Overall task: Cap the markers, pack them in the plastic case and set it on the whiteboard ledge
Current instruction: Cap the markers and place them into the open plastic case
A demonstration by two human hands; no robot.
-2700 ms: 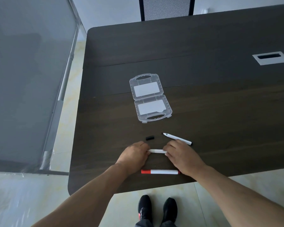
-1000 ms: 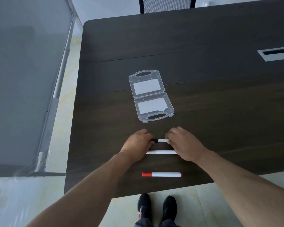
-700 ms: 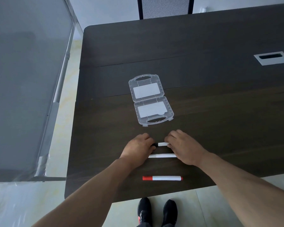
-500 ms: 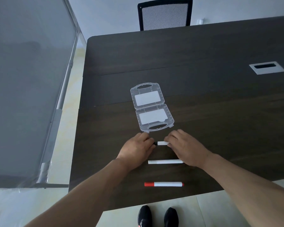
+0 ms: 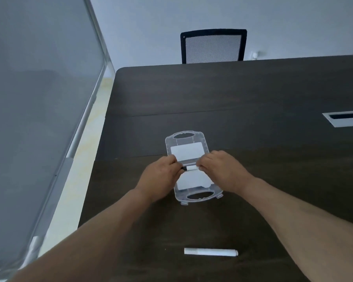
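Both hands, left hand [image 5: 161, 178] and right hand [image 5: 222, 171], pinch one black-capped marker [image 5: 190, 168] over the open plastic case [image 5: 184, 139] on the dark worktop [image 5: 253, 94]. A white marker [image 5: 210, 252] lies nearer; a mesh chair [image 5: 213, 46] stands behind.

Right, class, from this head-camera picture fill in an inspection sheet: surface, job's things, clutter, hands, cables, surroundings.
Surface: dark wooden table, with a white cut-out plate at the right edge.
Job's things: clear plastic case lies open and flat, nothing seen in it; a black-capped marker is held above it; a white marker lies on the table nearer the person.
Clutter: nothing seen.
Hands: left hand pinches the marker's black end, right hand its white barrel.
Cables: nothing seen.
Surroundings: mesh-backed chair beyond the far edge, grey framed panel on the left, pale floor.
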